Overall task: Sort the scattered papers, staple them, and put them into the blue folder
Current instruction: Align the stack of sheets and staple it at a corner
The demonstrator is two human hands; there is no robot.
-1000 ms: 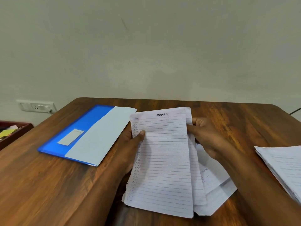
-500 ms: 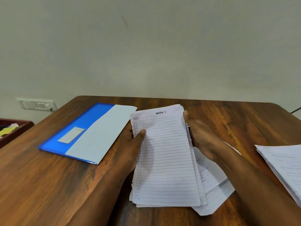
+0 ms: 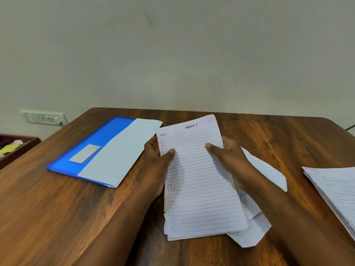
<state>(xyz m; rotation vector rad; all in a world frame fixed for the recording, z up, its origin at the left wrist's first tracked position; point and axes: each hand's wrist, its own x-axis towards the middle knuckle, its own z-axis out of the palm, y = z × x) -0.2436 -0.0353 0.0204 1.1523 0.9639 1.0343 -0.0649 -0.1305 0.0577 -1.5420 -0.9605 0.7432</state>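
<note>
Blue folder lies shut; both hands grip lined papers.

Wooden table; wall socket far left; dark red tray at left edge.

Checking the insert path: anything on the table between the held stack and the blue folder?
Nothing visible. Both the left hand and right hand grip the lined stack, and only bare table lies between it and the blue folder just to its left. Loose sheets lie under the stack, away from the folder.
</note>
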